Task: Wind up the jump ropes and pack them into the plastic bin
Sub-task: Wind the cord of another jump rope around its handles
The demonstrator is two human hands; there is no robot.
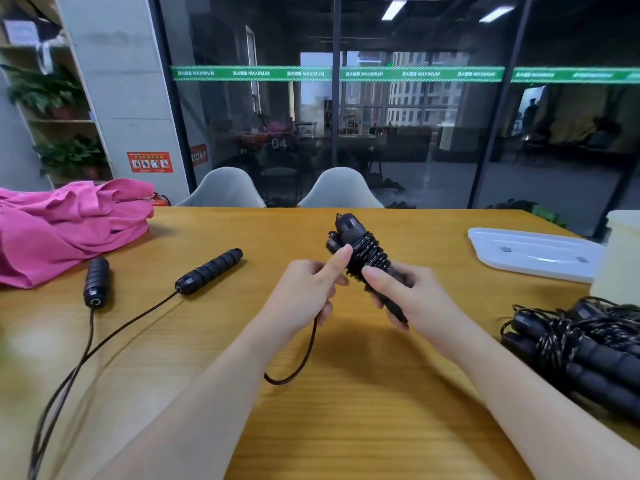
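Observation:
My right hand grips a black jump rope by its two handles, held together above the wooden table, with cord coiled tightly around them. My left hand pinches the cord at the coil, and a loose loop of it hangs below the hand. A second jump rope lies unwound at the left: one handle, another handle, cords trailing toward the near edge. Several wound ropes are piled at the right. A pale plastic bin stands at the right edge, only partly in view.
A white bin lid lies flat at the back right. Pink cloth is heaped at the back left. Two grey chairs stand behind the table, before a glass wall.

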